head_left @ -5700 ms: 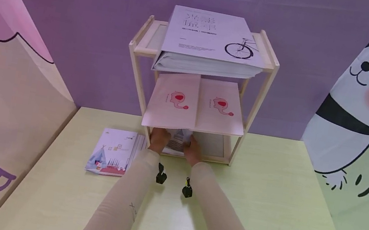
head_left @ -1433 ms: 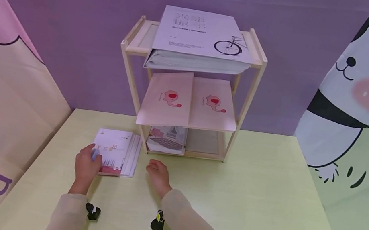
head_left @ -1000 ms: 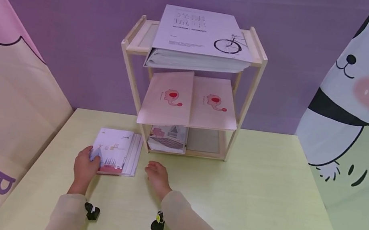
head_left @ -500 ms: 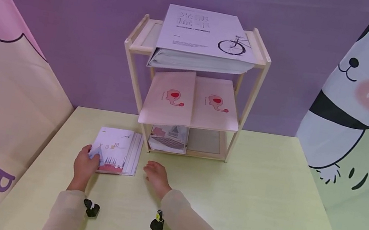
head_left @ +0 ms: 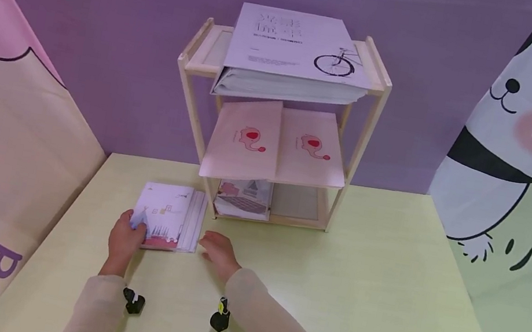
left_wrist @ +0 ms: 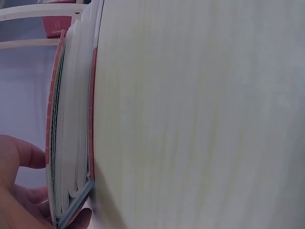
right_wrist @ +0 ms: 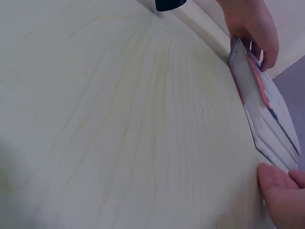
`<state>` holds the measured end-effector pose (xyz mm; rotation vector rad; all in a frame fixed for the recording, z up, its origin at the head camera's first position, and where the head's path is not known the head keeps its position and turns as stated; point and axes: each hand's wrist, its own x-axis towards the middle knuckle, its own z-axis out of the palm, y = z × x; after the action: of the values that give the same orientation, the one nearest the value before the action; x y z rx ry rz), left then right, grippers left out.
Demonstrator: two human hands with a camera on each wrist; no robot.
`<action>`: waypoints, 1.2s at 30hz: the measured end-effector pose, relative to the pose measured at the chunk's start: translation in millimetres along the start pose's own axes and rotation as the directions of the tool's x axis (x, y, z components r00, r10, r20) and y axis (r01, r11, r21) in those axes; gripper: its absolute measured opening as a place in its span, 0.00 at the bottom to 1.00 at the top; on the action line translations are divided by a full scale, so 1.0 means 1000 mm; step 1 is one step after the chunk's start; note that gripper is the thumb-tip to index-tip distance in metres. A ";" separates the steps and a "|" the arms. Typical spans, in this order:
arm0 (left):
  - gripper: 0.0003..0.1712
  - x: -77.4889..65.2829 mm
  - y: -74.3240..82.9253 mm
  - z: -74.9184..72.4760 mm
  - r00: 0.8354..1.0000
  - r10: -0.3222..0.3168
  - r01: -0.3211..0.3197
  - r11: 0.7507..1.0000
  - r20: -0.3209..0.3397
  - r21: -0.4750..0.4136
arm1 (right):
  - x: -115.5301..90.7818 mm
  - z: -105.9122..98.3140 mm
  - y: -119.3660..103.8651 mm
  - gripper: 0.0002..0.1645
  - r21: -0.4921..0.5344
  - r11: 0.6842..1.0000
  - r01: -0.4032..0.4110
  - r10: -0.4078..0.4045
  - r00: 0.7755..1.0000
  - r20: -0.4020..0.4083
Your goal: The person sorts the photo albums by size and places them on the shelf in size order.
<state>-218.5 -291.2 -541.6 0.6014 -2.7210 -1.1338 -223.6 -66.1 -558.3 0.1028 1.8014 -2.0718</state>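
On the table, left of the wooden shelf, lies a book (head_left: 164,213) with a white cover, a blue tent drawing and a red strip; its page edges fan out to the right. My left hand (head_left: 124,239) grips its lower left side, thumb on the cover and fingers round the edge, as the left wrist view shows with the thick book (left_wrist: 71,119) standing between them. My right hand (head_left: 221,253) is just off the book's right side, fingers extended. In the right wrist view the right fingertips (right_wrist: 269,174) come close to the page corner; whether they touch is unclear.
The wooden shelf (head_left: 367,142) stands against the purple backdrop. A thick white book (head_left: 291,47) with a bicycle lies on top, two pink elephant booklets (head_left: 244,139) (head_left: 311,147) in the middle, and a printed book (head_left: 243,200) at the bottom left. Printed side walls flank the table (head_left: 355,298).
Both hands have left the bottom shelf, where they were on the printed book. My left hand came to the tent book and stays there; my right hand has just shifted left towards it.
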 end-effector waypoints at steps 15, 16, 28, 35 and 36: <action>0.34 -0.001 -0.003 0.002 1.000 0.010 -0.010 1.000 0.009 0.006 | 0.003 0.006 -0.008 0.26 0.102 0.987 -0.121 0.123 0.992 -0.015; 0.34 0.000 -0.004 0.002 1.000 0.011 -0.011 1.000 0.009 0.004 | 0.003 0.006 -0.008 0.27 0.102 0.988 -0.113 0.115 0.993 -0.021; 0.34 -0.003 0.000 0.002 0.999 -0.035 0.035 0.999 0.015 -0.033 | 0.002 0.012 0.001 0.35 0.165 0.986 -0.012 0.018 0.999 -0.037; 0.33 -0.009 0.003 0.007 0.998 -0.048 0.045 0.997 -0.050 -0.062 | -0.001 0.010 0.002 0.27 0.182 0.983 -0.004 0.017 0.997 -0.071; 0.33 -0.011 0.003 0.008 0.997 -0.056 0.052 0.996 -0.059 -0.067 | -0.001 0.009 0.002 0.25 0.174 0.985 0.001 0.012 0.997 -0.071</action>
<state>-211.9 -279.4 -544.8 0.6921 -2.6210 -1.1912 -219.8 -74.7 -558.2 0.2328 1.6541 -2.2456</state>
